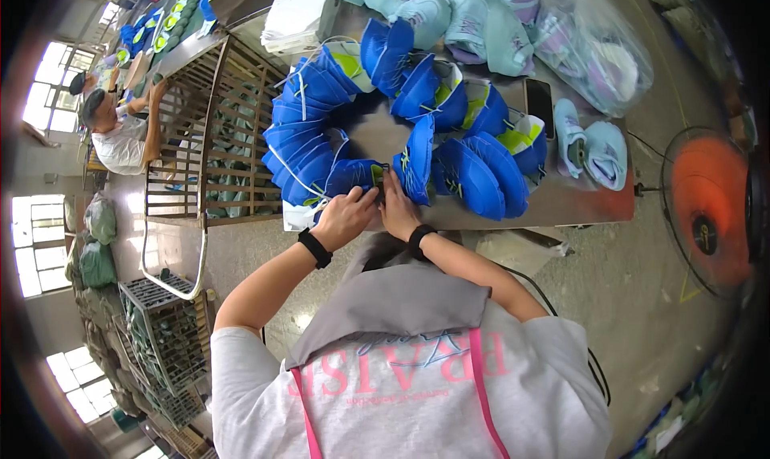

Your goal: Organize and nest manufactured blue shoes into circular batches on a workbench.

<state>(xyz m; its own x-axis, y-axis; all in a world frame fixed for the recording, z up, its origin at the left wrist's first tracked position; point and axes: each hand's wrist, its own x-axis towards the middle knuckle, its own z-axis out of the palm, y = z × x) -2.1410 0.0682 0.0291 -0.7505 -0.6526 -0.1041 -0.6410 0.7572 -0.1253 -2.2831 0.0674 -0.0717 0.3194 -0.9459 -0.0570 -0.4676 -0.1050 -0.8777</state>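
At the near edge of the steel worktable [561, 206], both hands are meeting on one blue shoe upper [353, 176]; the left hand [346, 216] is closing its fingers around the upper's lower rim, a black band showing on its wrist; the right hand [397, 210] is pressing against the same piece just beside the left, fingers curled onto a dark part at the seam, though exactly what it is pinching is too small to tell; beyond the hands, further onto the worktable, a ring of blue and lime shoe uppers [473, 178] is lying in overlapping stacks; toward the worktable's far side, pale mint uppers [449, 18] are piling up, with a clear plastic bag [593, 50] of more beside them; left of the worktable a brown slatted cart [233, 130] is standing; right of it, an orange floor fan [710, 206] is sitting on the concrete.
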